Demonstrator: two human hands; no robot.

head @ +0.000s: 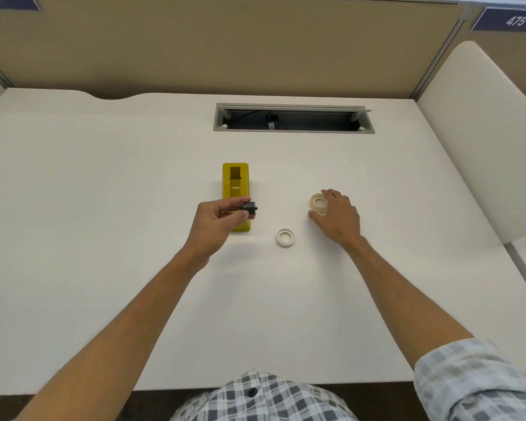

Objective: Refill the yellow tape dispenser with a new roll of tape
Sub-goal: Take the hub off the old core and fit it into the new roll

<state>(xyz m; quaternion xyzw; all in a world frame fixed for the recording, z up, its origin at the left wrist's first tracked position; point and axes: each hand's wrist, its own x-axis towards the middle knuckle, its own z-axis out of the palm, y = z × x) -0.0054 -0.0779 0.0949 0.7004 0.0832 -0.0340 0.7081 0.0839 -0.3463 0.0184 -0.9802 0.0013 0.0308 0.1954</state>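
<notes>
The yellow tape dispenser stands on the white desk, its well open and with no roll in it. My left hand is just in front of it and pinches the small black spindle between thumb and fingers. To the right, my right hand rests over a clear roll of tape, thumb and fingers at its rim; the roll lies flat on the desk. A thin white ring, an empty tape core, lies flat between my hands.
A recessed grey cable tray is set into the white desk behind the dispenser. Beige partition walls stand at the back, and a white side panel rises at the right.
</notes>
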